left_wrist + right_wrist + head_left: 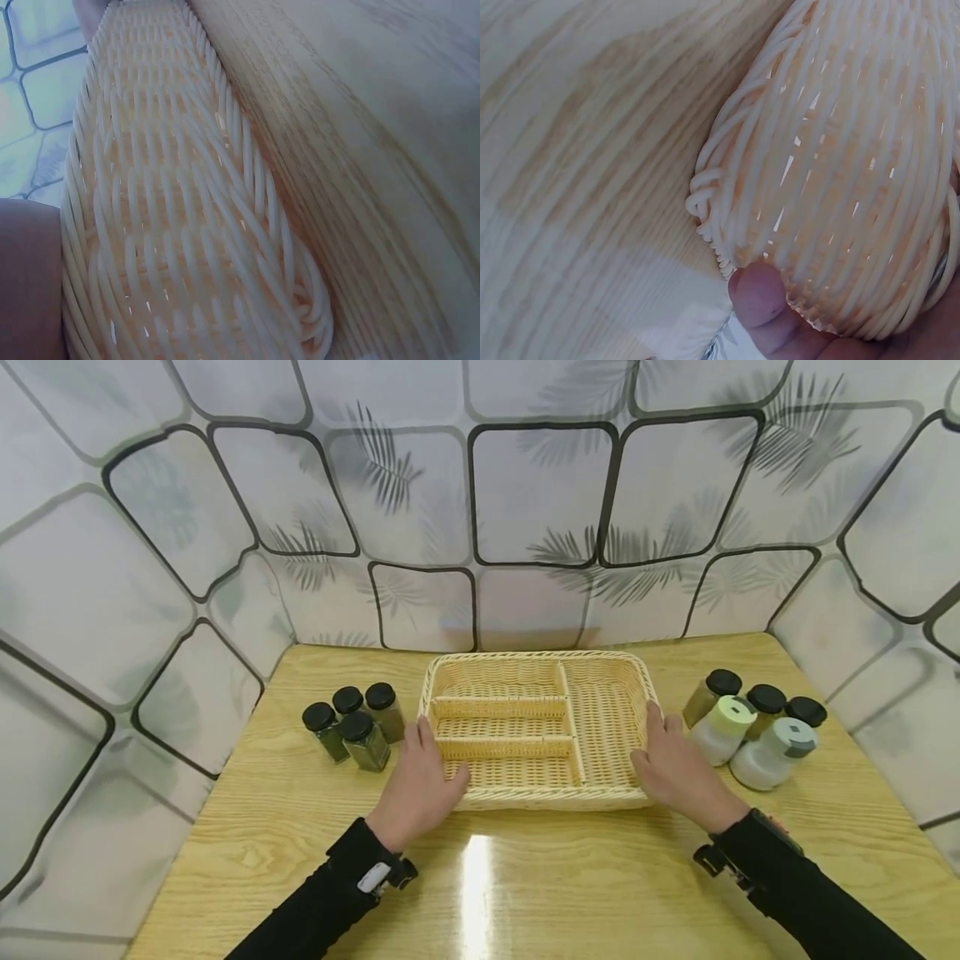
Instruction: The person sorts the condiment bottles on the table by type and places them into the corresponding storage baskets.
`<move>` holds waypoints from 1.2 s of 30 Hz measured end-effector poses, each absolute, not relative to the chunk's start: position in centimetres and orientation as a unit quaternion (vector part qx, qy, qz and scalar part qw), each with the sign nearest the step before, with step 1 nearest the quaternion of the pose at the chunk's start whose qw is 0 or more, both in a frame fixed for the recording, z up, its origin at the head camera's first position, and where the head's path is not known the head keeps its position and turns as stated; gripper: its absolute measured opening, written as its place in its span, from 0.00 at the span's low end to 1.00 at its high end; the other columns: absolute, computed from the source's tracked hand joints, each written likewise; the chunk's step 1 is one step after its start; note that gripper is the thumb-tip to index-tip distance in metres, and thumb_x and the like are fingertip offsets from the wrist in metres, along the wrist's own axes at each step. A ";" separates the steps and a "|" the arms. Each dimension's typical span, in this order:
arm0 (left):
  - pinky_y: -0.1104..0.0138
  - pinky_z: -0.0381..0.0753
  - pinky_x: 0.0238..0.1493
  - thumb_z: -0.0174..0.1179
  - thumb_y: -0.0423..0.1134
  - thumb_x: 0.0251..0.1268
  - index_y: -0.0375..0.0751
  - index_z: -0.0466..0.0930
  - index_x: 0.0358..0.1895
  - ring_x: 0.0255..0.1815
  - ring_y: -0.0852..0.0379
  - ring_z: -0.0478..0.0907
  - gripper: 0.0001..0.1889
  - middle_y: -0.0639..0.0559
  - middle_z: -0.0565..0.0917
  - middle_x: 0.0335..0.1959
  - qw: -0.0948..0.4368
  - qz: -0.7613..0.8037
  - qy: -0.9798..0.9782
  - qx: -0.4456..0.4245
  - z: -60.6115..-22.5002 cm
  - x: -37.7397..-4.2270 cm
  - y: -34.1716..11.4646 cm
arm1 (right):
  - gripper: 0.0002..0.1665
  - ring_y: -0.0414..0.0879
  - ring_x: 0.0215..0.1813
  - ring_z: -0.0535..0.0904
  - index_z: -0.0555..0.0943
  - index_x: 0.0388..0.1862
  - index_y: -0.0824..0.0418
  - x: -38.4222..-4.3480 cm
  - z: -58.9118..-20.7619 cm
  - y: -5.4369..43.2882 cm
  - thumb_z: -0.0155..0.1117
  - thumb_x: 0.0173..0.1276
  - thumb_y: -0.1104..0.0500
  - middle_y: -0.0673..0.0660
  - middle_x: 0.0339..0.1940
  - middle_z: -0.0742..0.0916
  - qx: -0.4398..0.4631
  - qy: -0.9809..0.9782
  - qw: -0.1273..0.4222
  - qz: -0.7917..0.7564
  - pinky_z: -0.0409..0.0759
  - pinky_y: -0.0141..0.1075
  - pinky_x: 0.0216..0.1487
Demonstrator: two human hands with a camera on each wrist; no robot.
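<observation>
A pale woven basket (517,795) with several compartments stands on the wooden table between both hands. My left hand (422,789) grips its left end near the front corner, thumb over the rim and fingers along the outer side. At the opposite end my right hand (678,772) holds the rim, thumb inside and fingers outside. In the left wrist view the basket's woven side (165,187) runs lengthwise, with part of the hand at the left edge. A fingertip (759,289) of the right hand presses against the woven corner in the right wrist view.
Left of the basket stand several small spice jars (365,742) with black lids. To the right are more black-lidded jars (722,683), a bottle with a yellow-green cap (729,718) and one with a grey-green cap (793,739). Patterned fabric (540,497) surrounds the table (285,868) at the back and sides.
</observation>
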State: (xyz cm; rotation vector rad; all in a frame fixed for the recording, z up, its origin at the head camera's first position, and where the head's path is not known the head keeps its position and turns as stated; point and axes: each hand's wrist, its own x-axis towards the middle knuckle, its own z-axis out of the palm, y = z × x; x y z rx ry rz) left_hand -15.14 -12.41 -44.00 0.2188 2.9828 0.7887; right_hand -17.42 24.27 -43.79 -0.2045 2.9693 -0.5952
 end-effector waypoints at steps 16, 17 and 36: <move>0.45 0.63 0.73 0.52 0.56 0.73 0.22 0.33 0.78 0.80 0.30 0.47 0.51 0.23 0.42 0.78 0.041 0.254 0.963 0.079 -43.9 -14.5 -12.4 | 0.45 0.53 0.32 0.69 0.35 0.79 0.77 -15.6 -43.9 24.5 0.42 0.77 0.58 0.82 0.57 0.67 -0.074 0.971 0.046 -0.221 0.66 0.39 0.29; 0.45 0.63 0.73 0.51 0.56 0.73 0.22 0.33 0.78 0.80 0.30 0.47 0.51 0.23 0.42 0.78 0.041 0.253 0.963 0.077 -43.9 -14.4 -12.5 | 0.45 0.53 0.32 0.69 0.35 0.79 0.77 -15.6 -43.9 24.3 0.42 0.77 0.58 0.81 0.56 0.68 -0.076 0.971 0.046 -0.222 0.66 0.39 0.28; 0.47 0.70 0.68 0.54 0.56 0.72 0.21 0.36 0.78 0.74 0.32 0.59 0.51 0.24 0.48 0.76 0.022 0.244 0.967 0.075 -43.6 -13.6 -12.7 | 0.46 0.56 0.39 0.68 0.34 0.80 0.74 -15.1 -43.6 23.9 0.42 0.77 0.55 0.74 0.52 0.67 -0.059 0.973 0.056 -0.215 0.66 0.38 0.29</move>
